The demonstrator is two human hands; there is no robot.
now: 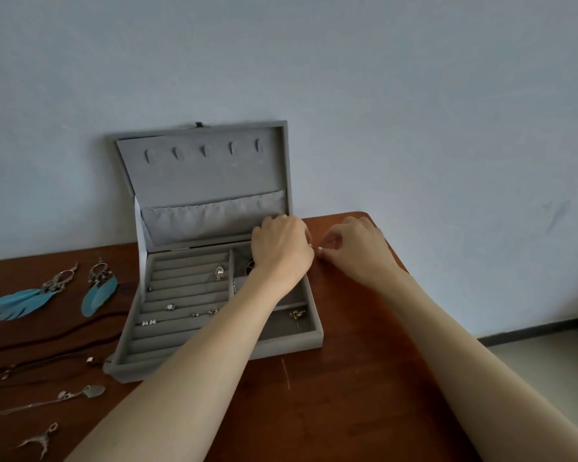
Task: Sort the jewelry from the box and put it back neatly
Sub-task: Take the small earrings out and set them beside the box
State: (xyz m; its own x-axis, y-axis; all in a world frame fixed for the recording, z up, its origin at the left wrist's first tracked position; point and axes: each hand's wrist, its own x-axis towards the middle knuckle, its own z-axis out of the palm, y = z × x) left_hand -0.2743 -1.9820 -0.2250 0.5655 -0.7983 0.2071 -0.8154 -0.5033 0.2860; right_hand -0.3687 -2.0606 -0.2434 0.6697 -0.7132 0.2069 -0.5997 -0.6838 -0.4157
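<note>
- Head view: brown wooden table (331, 395) is standing against a pale blue wall, carrying the open grey jewelry box (214, 295).
- Left hand (281, 248) and right hand (357, 251) are meeting at the box's far right corner, fingers curled; something small and pale is showing between them, identity unclear.
- Rings are sitting in the box's slots; feather earrings (64, 295) and necklaces (30, 371) are lying left of it.
- Judgement: sorting is mid-way; the next move calls for seating the small item in a compartment.

Probably a room in a home: a brown wooden table (347, 378) pushed against a plain pale-blue painted wall (414, 111), with a dark skirting board (531, 331) and light floor (548, 368).
</note>
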